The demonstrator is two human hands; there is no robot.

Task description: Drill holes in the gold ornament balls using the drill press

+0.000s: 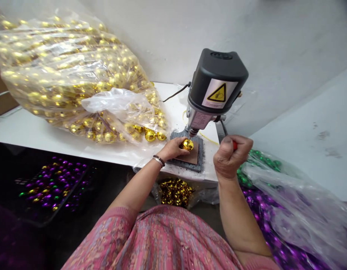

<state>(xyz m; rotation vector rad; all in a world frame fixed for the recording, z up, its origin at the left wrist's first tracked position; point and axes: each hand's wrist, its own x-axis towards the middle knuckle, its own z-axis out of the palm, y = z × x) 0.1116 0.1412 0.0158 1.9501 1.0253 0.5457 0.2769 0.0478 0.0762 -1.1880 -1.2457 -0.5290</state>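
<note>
My left hand (pixel 171 149) holds a shiny gold ball (pixel 187 144) down on a brown pad (pixel 191 158), directly under the chuck (pixel 192 131) of a black bench drill press (pixel 217 80). The pad lies on the drill's grey base plate (pixel 184 163). My right hand (pixel 229 156) is closed around the red grip (pixel 235 145) of a thin metal lever that runs up to the drill head. Whether the bit touches the ball is hidden by the ball and fingers.
A huge clear bag of gold balls (pixel 69 75) fills the white table (pixel 184 101) left of the drill, with loose balls (pixel 150 135) at its mouth. Below stand a dark crate of purple, green and gold balls (pixel 52 183) and a bag of green and purple balls (pixel 277 198).
</note>
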